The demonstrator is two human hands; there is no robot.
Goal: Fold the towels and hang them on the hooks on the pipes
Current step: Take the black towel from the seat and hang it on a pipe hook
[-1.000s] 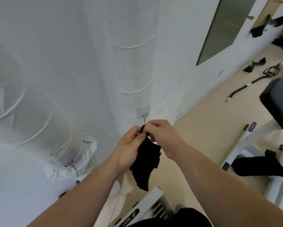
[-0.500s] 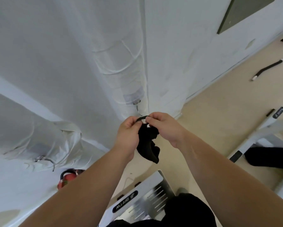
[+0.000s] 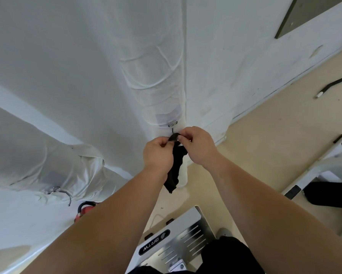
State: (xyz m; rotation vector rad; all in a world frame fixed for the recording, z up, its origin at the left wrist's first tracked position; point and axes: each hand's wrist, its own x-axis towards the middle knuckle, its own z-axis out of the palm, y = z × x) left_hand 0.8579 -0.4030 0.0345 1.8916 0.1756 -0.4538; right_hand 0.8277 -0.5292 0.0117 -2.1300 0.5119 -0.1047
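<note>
**A:** Where's the towel?

**B:** The black towel hangs bunched between the two hands, right in front of the upright white-wrapped pipe. Its loop is pulled taut at the top.

**A:** Who has hold of it?

**B:** Both. The left hand pinches one end of the loop with curled fingers. The right hand pinches the other end between thumb and forefinger.

**A:** Is it on the hook?

**B:** The hook sits just above the loop, under a metal ring on the pipe. I can't quite tell whether they touch.

**A:** And around that?

**B:** A second wrapped pipe at lower left has its own hook, with a red kettlebell below it. A metal plate marked BRTW lies near the person's legs.
</note>
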